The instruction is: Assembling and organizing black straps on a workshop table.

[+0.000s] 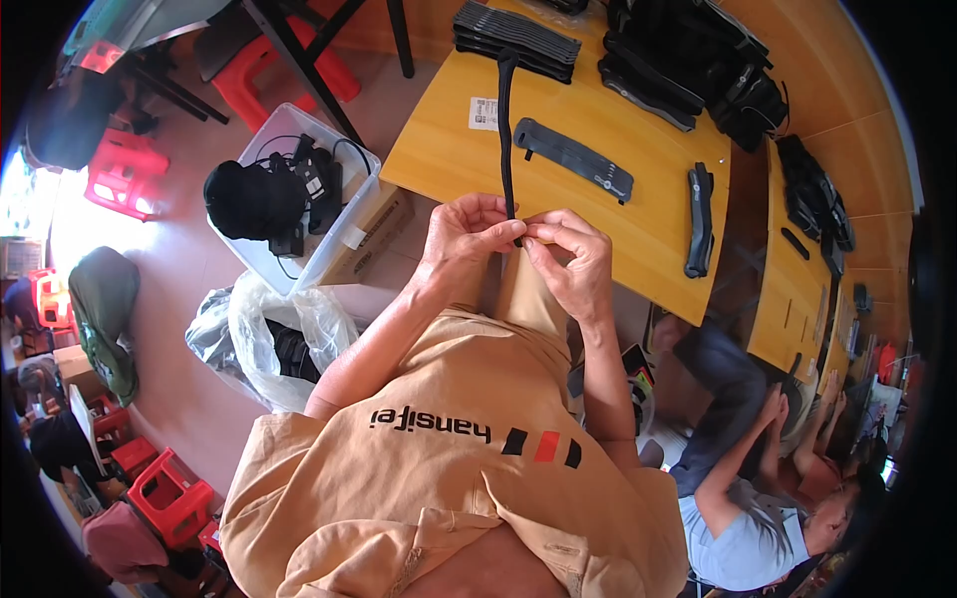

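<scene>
Two hands meet at the near end of a black strip (pixel 506 140), by the close edge of the table (pixel 434 149). Our left hand (pixel 467 237) has its thumb and fingers clamped on that end; our right hand (pixel 573 254) has its thumb and fingertips pinched together on it too, though just what lies between them is too small for us to make out. From there the strip runs away from us, its far end showing against the stack (pixel 516 48); whether it touches the table, we cannot tell. To work this end well, we would let the left pinch anchor it and leave the fine moves to the right — gentle, even pressure, no twist in the strip. The grey strap (pixel 573 159) lies just beside its middle, so we do well to avoid sideways sweeps.
</scene>
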The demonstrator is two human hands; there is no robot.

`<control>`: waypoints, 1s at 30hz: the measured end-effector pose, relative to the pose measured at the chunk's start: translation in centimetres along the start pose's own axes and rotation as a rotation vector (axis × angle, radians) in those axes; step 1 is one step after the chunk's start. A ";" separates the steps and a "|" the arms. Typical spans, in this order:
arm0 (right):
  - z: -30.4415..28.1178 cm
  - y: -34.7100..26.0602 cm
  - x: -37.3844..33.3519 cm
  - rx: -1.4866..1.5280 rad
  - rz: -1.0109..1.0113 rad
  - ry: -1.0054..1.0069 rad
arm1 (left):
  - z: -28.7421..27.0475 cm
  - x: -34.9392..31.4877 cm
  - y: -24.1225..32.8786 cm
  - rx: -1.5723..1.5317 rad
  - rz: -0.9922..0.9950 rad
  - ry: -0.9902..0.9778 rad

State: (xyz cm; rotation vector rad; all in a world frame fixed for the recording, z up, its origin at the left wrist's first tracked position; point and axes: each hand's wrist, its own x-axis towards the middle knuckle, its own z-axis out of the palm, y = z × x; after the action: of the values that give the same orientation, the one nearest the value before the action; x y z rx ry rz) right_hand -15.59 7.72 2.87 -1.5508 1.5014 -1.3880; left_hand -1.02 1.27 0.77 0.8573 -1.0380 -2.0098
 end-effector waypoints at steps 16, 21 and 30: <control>0.1 0.0 -0.4 0.006 0.094 -0.027 | -0.3 0.0 -0.5 0.067 0.061 0.030; 0.7 -0.5 -0.6 -0.102 0.027 0.038 | 0.0 -0.1 -0.6 0.063 0.100 0.034; 1.6 1.0 -0.8 -0.211 -0.116 0.160 | 0.3 0.1 -0.5 0.068 0.068 0.063</control>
State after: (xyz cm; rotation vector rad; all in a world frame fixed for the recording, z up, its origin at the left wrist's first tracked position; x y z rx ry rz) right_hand -14.33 7.90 1.29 -1.7121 1.7247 -1.4895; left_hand -1.42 1.55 0.46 0.9038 -1.0908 -1.8883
